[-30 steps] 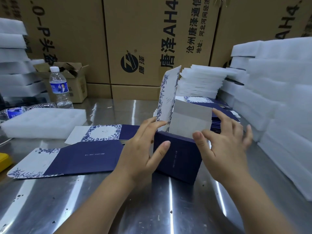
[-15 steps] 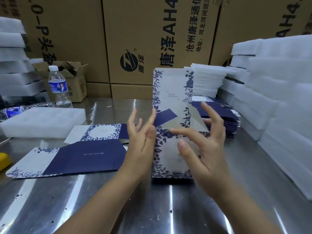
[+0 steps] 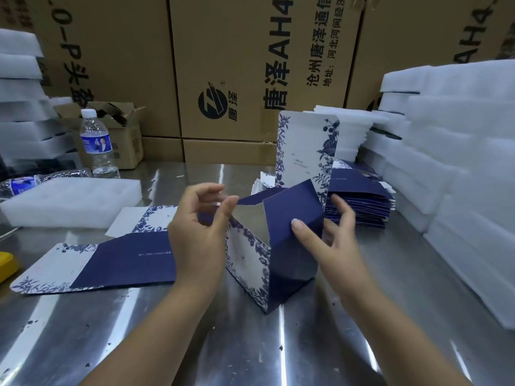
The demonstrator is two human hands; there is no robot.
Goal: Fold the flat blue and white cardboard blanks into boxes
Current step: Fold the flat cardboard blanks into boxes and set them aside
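Handling: half-folded box [image 3: 245, 257] is light, thin card; hold near the creases.
Left hand [image 3: 199, 232]: pinches flap [image 3: 250, 199] at 10 o'clock.
Right hand [image 3: 331, 240]: clasps blue panel [image 3: 289, 218] at 2 o'clock.

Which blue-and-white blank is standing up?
The blank between left hand and right hand, floral flap raised. The near-left blank lies flat; the right stack is flat too.

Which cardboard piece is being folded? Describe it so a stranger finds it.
On the steel table before the brown cartons, look between the left hand and right hand. There, unlike the flat blanks at left and the stack behind, the half-folded box stands upright.
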